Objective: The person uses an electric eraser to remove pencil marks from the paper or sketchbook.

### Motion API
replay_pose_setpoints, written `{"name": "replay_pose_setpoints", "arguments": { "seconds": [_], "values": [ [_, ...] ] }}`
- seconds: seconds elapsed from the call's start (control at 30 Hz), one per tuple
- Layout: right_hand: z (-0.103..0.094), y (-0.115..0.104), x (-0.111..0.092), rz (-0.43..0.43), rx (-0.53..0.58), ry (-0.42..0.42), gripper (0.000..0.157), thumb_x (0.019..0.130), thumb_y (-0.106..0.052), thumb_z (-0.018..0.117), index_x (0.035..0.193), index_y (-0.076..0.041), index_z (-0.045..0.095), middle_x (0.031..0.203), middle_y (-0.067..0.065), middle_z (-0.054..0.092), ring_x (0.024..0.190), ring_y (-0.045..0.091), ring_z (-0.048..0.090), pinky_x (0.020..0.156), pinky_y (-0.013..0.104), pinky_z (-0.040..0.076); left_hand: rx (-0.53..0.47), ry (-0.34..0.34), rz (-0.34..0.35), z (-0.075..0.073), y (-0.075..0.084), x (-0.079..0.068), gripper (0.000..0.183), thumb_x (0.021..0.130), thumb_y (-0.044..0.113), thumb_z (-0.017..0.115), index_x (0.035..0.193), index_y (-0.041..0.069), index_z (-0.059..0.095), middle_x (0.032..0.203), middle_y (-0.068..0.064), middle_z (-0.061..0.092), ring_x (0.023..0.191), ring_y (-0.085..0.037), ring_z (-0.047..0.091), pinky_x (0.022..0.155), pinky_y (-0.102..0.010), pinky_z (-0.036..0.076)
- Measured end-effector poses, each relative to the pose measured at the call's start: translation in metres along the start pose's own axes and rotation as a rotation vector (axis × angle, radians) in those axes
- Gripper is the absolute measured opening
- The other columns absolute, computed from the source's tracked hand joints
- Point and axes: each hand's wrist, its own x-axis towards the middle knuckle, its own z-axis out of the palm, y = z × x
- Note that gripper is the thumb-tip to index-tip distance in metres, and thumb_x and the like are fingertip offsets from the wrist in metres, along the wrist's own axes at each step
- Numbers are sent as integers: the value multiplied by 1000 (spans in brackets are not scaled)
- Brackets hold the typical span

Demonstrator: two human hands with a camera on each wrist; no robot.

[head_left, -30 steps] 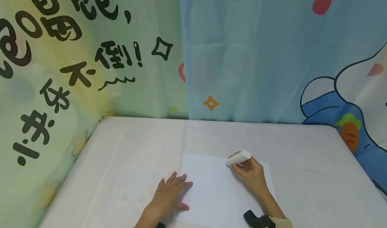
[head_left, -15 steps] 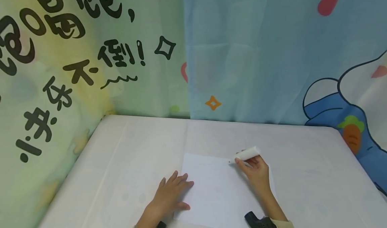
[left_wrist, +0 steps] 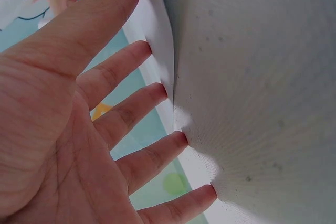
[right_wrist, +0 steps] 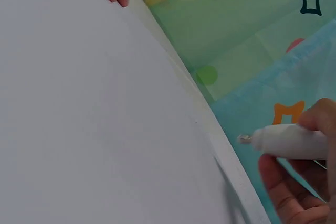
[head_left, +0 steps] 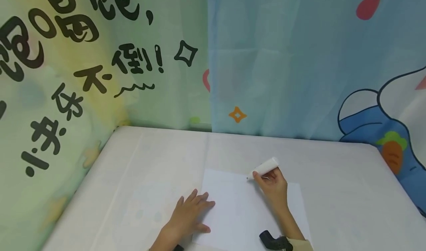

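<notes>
Between the thumb and fingers of my right hand (head_left: 275,188) is a white tube (head_left: 265,167), tilted, its narrow end pointing down and left near the far edge of a white sheet of paper (head_left: 229,206). The right wrist view shows a small metal-looking tip on the white tube (right_wrist: 291,141); the tip appears apart from the paper (right_wrist: 105,103). My left hand (head_left: 188,214) lies with fingers spread at the sheet's left edge. Seen from the left wrist, the straight fingers of the left hand (left_wrist: 79,124) touch the paper edge and the white surface with their tips.
A white-covered table (head_left: 159,158) extends around the sheet. Behind it hang a green printed curtain (head_left: 166,95) and a blue one (head_left: 283,77). A black device (head_left: 274,241) is on my right wrist, at the sleeve.
My right hand shifted right, then back left with the white tube, whose narrow end now sits farther left over the sheet's far edge. My left hand stays put; the head view has turned slightly.
</notes>
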Motion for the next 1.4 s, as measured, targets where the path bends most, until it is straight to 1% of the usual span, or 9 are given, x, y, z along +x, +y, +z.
{"name": "replay_pose_setpoints", "arguments": {
  "seconds": [0.13,0.27,0.37,0.77,0.9,1.13,1.23,1.33,1.4],
  "values": [
    [-1,5,-3,-76,-50,-22,35,76,17,71,107,16,55,93,-8,60,82,-3,62,70,12,53,26,-26,-20,-7,8,-2,71,71,41,80,135,21,57,146,-6,50,137,-38,40,101,-65,38],
    [0,-8,-6,-144,-81,-34,36,74,20,69,106,20,53,96,14,63,83,-7,59,70,10,51,37,-36,-39,-10,11,-3,71,70,41,80,134,21,57,146,-6,50,137,-38,40,101,-65,39],
    [1,-21,-10,-165,-119,-33,36,72,22,69,104,22,53,95,27,61,81,-7,58,69,10,51,28,-32,-33,-10,12,-4,70,70,40,81,133,19,58,145,-7,51,136,-39,41,100,-65,39],
    [0,-25,-12,-234,-123,-47,33,68,25,68,98,22,55,87,26,61,78,-6,59,66,13,54,16,-18,-25,-9,11,-4,68,71,40,81,133,19,58,144,-7,52,136,-39,41,101,-65,39],
    [0,-24,-12,-240,-132,-51,32,68,25,68,97,21,56,85,25,62,77,-5,59,66,13,54,11,-17,-22,-10,12,-5,69,71,39,81,133,19,58,144,-7,52,136,-39,42,100,-65,39],
    [0,-25,-12,-220,-153,-50,32,68,24,69,98,19,58,86,16,64,75,-3,60,66,15,55,-1,-15,-15,-11,11,-6,69,71,38,81,133,18,58,145,-8,51,136,-39,41,100,-66,38],
    [-1,-25,-12,-207,-165,-56,32,69,23,70,99,19,58,87,17,64,76,-3,59,66,15,55,2,-14,-15,-10,11,-6,68,71,38,81,133,19,58,145,-8,51,136,-39,41,101,-66,38],
    [-1,-24,-11,-213,-161,-63,33,69,23,69,100,20,57,88,24,63,78,-4,59,67,14,54,6,-16,-18,-9,11,-6,68,71,39,80,133,19,58,145,-7,51,137,-39,41,101,-65,38],
    [-1,-16,-11,-211,-149,-67,35,69,24,69,102,20,57,90,27,62,79,-5,59,68,13,54,9,-19,-23,-9,11,-6,69,72,40,80,133,19,58,145,-7,51,137,-38,41,101,-65,38]
  ]
}}
